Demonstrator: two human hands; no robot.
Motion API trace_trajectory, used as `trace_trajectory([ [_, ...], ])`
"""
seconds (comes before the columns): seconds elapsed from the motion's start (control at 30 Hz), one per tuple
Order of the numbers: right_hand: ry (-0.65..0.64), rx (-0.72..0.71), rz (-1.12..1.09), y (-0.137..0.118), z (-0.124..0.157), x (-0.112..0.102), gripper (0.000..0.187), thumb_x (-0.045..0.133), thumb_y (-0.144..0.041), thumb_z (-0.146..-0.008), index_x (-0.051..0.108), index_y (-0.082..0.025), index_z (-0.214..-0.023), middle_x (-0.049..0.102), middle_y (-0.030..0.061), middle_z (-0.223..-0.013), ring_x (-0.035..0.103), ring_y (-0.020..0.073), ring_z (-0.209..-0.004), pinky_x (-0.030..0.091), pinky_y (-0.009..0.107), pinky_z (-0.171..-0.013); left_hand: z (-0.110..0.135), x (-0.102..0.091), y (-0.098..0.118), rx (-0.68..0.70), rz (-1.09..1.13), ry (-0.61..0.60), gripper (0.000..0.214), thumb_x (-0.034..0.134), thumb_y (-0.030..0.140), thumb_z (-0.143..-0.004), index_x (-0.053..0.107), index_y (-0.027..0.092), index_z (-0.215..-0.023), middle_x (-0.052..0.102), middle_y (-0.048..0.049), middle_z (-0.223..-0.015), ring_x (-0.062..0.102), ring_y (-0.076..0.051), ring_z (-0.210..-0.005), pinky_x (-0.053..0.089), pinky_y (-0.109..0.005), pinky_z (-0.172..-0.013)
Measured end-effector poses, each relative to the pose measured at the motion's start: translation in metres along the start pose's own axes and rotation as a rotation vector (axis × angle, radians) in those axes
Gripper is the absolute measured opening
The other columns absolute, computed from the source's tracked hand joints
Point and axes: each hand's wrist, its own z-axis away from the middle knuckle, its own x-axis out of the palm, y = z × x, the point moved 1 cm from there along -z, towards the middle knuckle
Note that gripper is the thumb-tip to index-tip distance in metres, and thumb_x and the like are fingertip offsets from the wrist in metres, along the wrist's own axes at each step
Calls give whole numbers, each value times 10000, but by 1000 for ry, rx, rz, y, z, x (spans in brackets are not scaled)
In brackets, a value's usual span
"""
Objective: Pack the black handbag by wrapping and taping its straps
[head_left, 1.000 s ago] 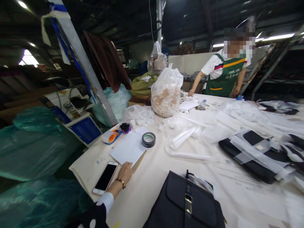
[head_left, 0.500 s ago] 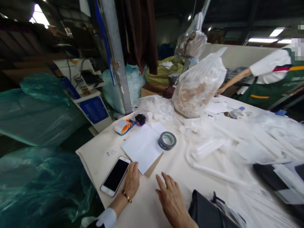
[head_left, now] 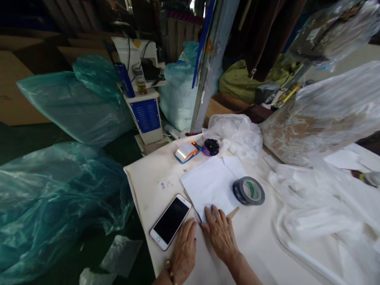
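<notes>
My left hand (head_left: 184, 249) lies flat on the table beside a white-framed phone (head_left: 170, 221) with a dark screen, its fingers stretched out. My right hand (head_left: 220, 233) rests with spread fingers on the lower edge of some white paper sheets (head_left: 204, 182). A roll of dark tape (head_left: 241, 190) with a green-printed core sits just right of the sheets. Beyond them are a tape dispenser (head_left: 187, 152) in blue and orange and a purple holder with black material (head_left: 211, 147). A small printed label (head_left: 165, 184) lies above the phone.
Crumpled clear plastic (head_left: 237, 132) and a large plastic bag with brown contents (head_left: 314, 122) stand at the back right. White wrapping (head_left: 326, 213) covers the right side. A metal post (head_left: 209, 71) rises behind the table (head_left: 142, 178). Green plastic bags (head_left: 53, 198) lie on the floor at left.
My view has swung left, so the objects appear further right. My right hand has moved onto the paper's lower edge; the left stays beside the phone. The black bag beside my right hand is out of view.
</notes>
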Motion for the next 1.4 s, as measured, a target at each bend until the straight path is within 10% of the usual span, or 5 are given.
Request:
trace_trajectory([
  [0.5,-225,73,-172,14,-44,-19,205,513,-197,-790,561,-210,-989,570,57,-981,529,183,-907,411,260,-747,-5,-10,4,-1,94,0,447,335,62,-816,369,120,-1258,494,-136,-1219,430,-206,-1173,458,-388,-934],
  [1.4,-218,111,-159,27,-59,-3,180,412,-76,-795,562,-166,-750,579,22,-770,541,101,-600,333,211,-551,-61,-25,20,-59,154,-41,380,316,101,-854,459,180,-1196,517,-78,-873,504,-178,-811,479,-307,-704],
])
